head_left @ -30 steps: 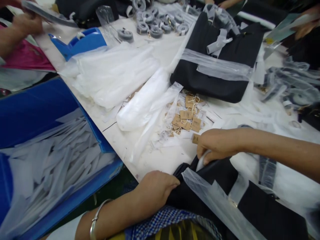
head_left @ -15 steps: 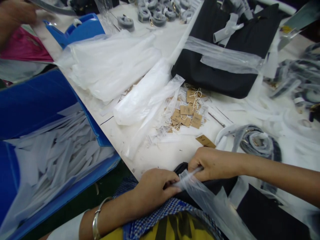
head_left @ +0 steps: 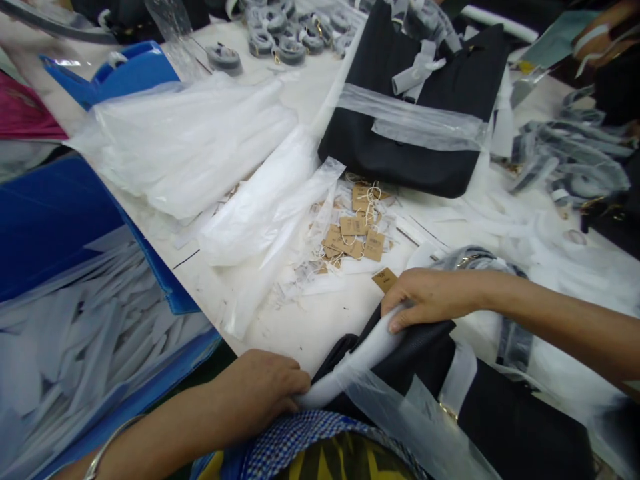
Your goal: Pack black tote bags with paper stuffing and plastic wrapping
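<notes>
A black bag point(head_left: 520, 413) lies at the table's front edge against my body. Along its opening runs a white foam-like strip point(head_left: 363, 353), stretched between my two hands. My left hand point(head_left: 267, 383) is closed around the strip's near end. Farther right, my right hand point(head_left: 423, 293) pinches the other end, thumb on top, at the bag's edge. A clear plastic band point(head_left: 405, 413) crosses the bag's front below the strip. White wrapping point(head_left: 460, 373) covers a strap, with a gold metal fitting point(head_left: 449, 411) at its lower end.
Kraft tags point(head_left: 353, 233) with strings lie mid-table beside white plastic sheets point(head_left: 190, 147). Another black bag point(head_left: 415, 107) stands behind them. Wrapped coiled straps point(head_left: 290, 47) sit at the back. At left, a blue bin point(head_left: 165, 287) holds white strips. Another person's hand point(head_left: 600, 40) shows top right.
My hands have moved apart, the left toward the lower left. The white strip now lies exposed along the bag's opening. The camera view has shifted slightly.
</notes>
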Motion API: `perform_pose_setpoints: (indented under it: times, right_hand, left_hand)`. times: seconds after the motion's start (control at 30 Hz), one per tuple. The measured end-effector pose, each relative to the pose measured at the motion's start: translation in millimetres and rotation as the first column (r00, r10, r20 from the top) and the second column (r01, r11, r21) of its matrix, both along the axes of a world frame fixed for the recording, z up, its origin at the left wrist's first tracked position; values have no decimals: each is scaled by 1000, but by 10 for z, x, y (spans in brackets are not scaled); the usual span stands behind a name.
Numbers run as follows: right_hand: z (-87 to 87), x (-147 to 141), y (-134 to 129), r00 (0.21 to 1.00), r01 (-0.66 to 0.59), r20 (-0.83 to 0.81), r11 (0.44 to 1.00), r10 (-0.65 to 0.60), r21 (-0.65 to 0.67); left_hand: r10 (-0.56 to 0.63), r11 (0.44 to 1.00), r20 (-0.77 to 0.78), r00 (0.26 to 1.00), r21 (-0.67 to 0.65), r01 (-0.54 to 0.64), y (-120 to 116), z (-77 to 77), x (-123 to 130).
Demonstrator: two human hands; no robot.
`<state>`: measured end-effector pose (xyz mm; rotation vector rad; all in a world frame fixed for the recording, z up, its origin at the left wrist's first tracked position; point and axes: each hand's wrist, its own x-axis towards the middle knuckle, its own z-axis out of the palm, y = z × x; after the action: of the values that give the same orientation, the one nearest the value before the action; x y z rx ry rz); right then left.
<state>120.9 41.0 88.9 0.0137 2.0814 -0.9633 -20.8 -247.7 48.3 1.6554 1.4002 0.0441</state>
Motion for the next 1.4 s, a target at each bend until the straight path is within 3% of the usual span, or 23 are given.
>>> perform_pose_setpoints:
  times: [0.1, 0.17, 0.33, 0.43, 0.6, 0.77, 0.9, 0.97, 1.03, 1.1, 1.17, 1.23, 1.27, 1.3, 1.33, 1.4]
  right_hand:
    - [28, -103, -160, 989, -130, -67, 991, 131, 21]
    - [40, -135, -242, 983, -158, -94, 987, 155, -29]
    - [104, 18, -294, 998, -37, -63, 992, 29, -119]
    - [185, 224, -355, 972, 24, -232, 1000, -25, -8]
    - [209, 491, -514, 915, 27, -400, 983, 49, 183]
    - [89, 457, -636, 849, 19, -514, 965, 122, 262]
    - [-1, 403, -771, 853, -29, -487, 948, 188, 316]
    - [-9, 448, -834, 821, -13, -533, 940, 205, 341]
    - [13, 534, -888, 757, 39, -617, 928, 215, 371]
    - [61, 627, -934, 699, 80, -674, 910, 240, 407]
    - [113, 700, -975, 668, 107, -696, 892, 264, 440]
    - [138, 742, -1001, 653, 140, -711, 880, 263, 454]
    - [130, 752, -1005, 649, 163, -720, 879, 246, 448]
    - [105, 757, -1002, 653, 186, -724, 879, 223, 439]
    - [66, 756, -991, 659, 202, -726, 883, 198, 423]
    - [-45, 740, -949, 678, 210, -720, 899, 148, 383]
  left_hand:
    - [-52, 999, -90, 995, 10, 53, -46, -35, 7]
    - [-54, 998, -94, 994, 10, 55, -93, -52, -25]
    - [20, 999, -46, 999, -46, -22, -139, -11, -128]
    - [123, 991, 11, 992, -51, -123, -131, 59, -120]
    - [221, 973, 128, 967, 36, -227, -154, 67, -18]
    - [216, 948, 206, 955, 189, -255, -152, 21, 41]
    - [229, 889, 127, 965, 376, -260, -139, 31, 107]
    - [274, 856, 180, 945, 403, -325, -134, -2, 182]
    - [354, 806, 337, 872, 363, -467, -114, -65, 281]
    - [437, 750, 519, 735, 241, -616, -77, -132, 380]
    - [522, 721, 655, 546, 3, -693, -33, -165, 451]
    - [636, 691, 685, 355, -300, -658, -3, -150, 481]
    - [691, 666, 658, 298, -419, -617, 5, -128, 485]
    - [727, 648, 621, 291, -484, -588, 8, -102, 486]
    - [745, 642, 580, 331, -488, -591, 9, -76, 488]
    - [719, 677, 490, 493, -338, -653, 11, -37, 499]
